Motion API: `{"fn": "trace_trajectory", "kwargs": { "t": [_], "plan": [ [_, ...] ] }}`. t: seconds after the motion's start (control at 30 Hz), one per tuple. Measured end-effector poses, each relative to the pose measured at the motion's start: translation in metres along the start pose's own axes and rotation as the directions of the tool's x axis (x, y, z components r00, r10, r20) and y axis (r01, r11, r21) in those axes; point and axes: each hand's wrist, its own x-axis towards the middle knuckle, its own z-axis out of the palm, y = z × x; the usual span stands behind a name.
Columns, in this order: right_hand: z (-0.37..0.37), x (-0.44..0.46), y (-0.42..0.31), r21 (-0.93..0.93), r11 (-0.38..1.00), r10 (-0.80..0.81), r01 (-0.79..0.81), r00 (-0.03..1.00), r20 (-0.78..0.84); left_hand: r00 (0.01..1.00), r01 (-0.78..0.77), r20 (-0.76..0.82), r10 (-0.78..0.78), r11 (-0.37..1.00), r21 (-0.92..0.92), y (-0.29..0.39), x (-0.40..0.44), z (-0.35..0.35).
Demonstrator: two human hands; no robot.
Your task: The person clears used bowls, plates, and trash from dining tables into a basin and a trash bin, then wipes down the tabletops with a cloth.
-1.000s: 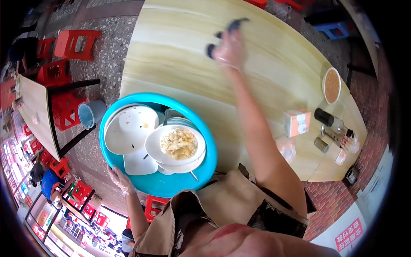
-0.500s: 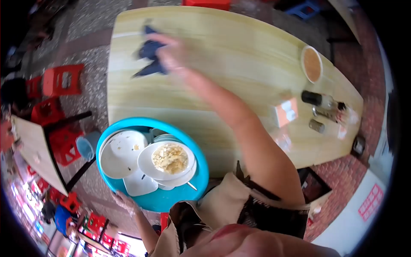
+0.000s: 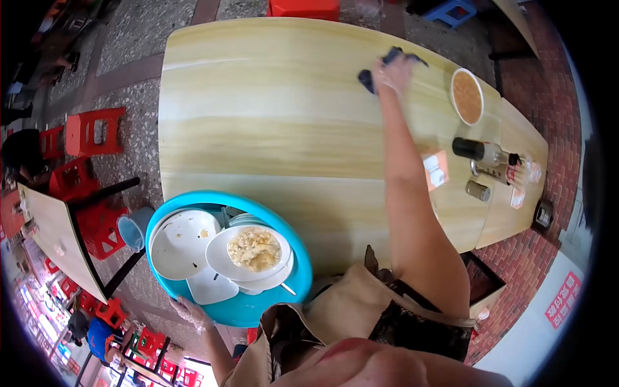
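My right hand [image 3: 394, 76], in a clear plastic glove, presses a dark blue cloth [image 3: 369, 81] onto the wooden table [image 3: 271, 109], toward its far right side. My left hand [image 3: 192, 314], also gloved, grips the outer rim of a turquoise basin [image 3: 225, 316] at the near left corner; some of its fingers are hidden. Inside the basin are stacked used dishes: a large white bowl [image 3: 182, 245] with food scraps, a white bowl [image 3: 219, 253] holding pale food leftovers [image 3: 255, 250], and a white square dish [image 3: 211, 290]. A utensil handle [image 3: 288, 289] sticks out beside them.
Right of the cloth stands a bowl of orange-brown soup [image 3: 467, 97]. Nearer are a tissue box [image 3: 434, 170], a dark-capped bottle [image 3: 477, 150], a small jar [image 3: 478, 190] and a toothpick holder [image 3: 516, 173]. Red stools [image 3: 97, 132] and another table [image 3: 61, 235] are at left, with people beyond.
My right hand has swept the cloth across the table from the far left to the far right. My left hand stays at the basin's rim.
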Motion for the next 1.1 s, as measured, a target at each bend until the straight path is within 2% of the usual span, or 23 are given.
{"fn": "trace_trajectory", "kwargs": {
  "t": [0.03,0.07,0.1,0.13,0.17,0.27,0.3,0.33,0.37,0.43,0.5,0.53,0.57,0.6,0.63,0.67,0.7,0.73,0.8,0.87,0.97,1.03,1.1],
  "plan": [
    [0.023,-0.001,-0.029,-0.040,0.987,-0.158,0.156,0.986,-0.044,0.999,-0.028,-0.015,0.028,0.999,-0.020,-0.002,0.000,0.002],
    [-0.017,-0.012,-0.085,0.146,0.969,-0.224,0.202,0.963,0.153,0.999,-0.022,-0.031,0.021,1.000,-0.014,-0.003,-0.001,0.001],
    [0.047,-0.019,-0.130,0.145,0.948,-0.270,0.285,0.956,-0.111,1.000,-0.019,-0.025,0.019,1.000,-0.001,-0.004,-0.001,0.000],
    [0.055,-0.038,-0.186,0.392,0.862,-0.268,0.321,0.946,-0.185,1.000,-0.017,-0.019,0.017,1.000,0.014,-0.006,-0.001,0.000],
    [0.049,-0.060,-0.243,0.618,0.746,-0.320,0.247,0.947,0.007,0.999,-0.016,-0.038,0.017,0.999,0.027,-0.006,-0.001,0.000],
    [0.026,-0.170,-0.354,0.412,0.492,-0.798,0.767,0.587,-0.141,0.998,-0.005,-0.067,0.013,0.994,0.109,-0.007,-0.002,0.001],
    [-0.008,-0.207,-0.362,0.624,0.410,-0.893,0.665,0.431,0.128,0.997,0.003,-0.071,0.011,0.983,0.183,-0.004,-0.003,-0.001],
    [-0.012,-0.245,-0.369,0.751,0.253,-0.958,0.610,0.265,0.107,0.998,0.014,-0.070,-0.004,0.990,0.138,-0.002,-0.003,-0.001],
    [-0.010,-0.277,-0.365,0.848,0.102,-0.993,0.521,0.101,0.057,0.998,0.021,-0.064,-0.015,0.996,0.085,-0.002,-0.002,0.002],
    [0.002,-0.316,-0.331,0.585,-0.317,-0.778,0.746,0.148,-0.611,0.995,0.033,-0.093,-0.022,0.992,0.119,-0.015,0.001,0.003],
    [-0.042,-0.282,-0.295,0.894,0.089,-0.995,0.438,0.082,0.059,0.993,0.051,-0.111,-0.035,0.988,0.146,-0.011,0.000,0.005],
    [-0.067,-0.261,-0.263,0.868,0.204,-0.978,0.453,0.136,0.158,0.995,0.042,-0.095,-0.028,0.989,0.143,-0.004,-0.001,0.005],
    [-0.042,-0.265,-0.224,0.840,0.161,-0.875,0.519,0.468,-0.122,0.997,0.031,-0.078,-0.020,0.990,0.138,0.002,-0.001,0.005],
    [-0.041,-0.249,-0.185,0.721,0.328,-0.856,0.610,0.514,-0.046,0.997,0.041,-0.074,-0.031,0.989,0.140,0.004,-0.001,0.006],
    [-0.056,-0.236,-0.150,0.728,0.533,-0.704,0.431,0.703,0.100,0.997,0.033,-0.067,-0.024,0.990,0.135,0.006,-0.002,0.006],
    [-0.053,-0.232,-0.106,0.607,0.623,-0.621,0.494,0.784,-0.002,0.998,0.020,-0.062,-0.012,0.992,0.126,0.006,-0.001,0.007],
    [-0.094,-0.231,-0.073,0.575,0.797,-0.390,0.185,0.885,0.256,0.998,0.025,-0.060,-0.017,0.992,0.123,0.005,0.000,0.007],
    [-0.091,-0.246,-0.030,0.483,0.854,-0.305,0.193,0.938,0.164,0.997,-0.023,-0.074,0.035,0.988,0.156,0.002,0.001,0.007],
    [-0.110,-0.293,0.064,0.169,0.922,-0.371,0.347,0.918,0.137,0.994,-0.079,-0.056,0.091,0.980,0.182,-0.002,0.002,0.008],
    [-0.143,-0.351,0.132,0.119,0.977,-0.202,0.179,0.953,0.227,0.994,-0.093,-0.048,0.095,0.994,0.059,-0.002,0.002,0.007],
    [-0.178,-0.439,0.166,0.203,0.961,-0.208,0.190,0.976,0.068,0.982,-0.187,-0.039,0.185,0.980,-0.061,-0.010,0.006,0.010],
    [-0.179,-0.481,0.162,0.390,0.785,-0.583,0.481,0.787,0.204,0.975,-0.199,0.038,0.217,0.943,-0.268,-0.007,0.004,0.008],
    [-0.189,-0.482,0.151,0.428,0.781,-0.586,0.455,0.772,0.247,0.951,-0.308,-0.025,0.308,0.935,-0.176,-0.035,0.012,0.015]
  ]
}}
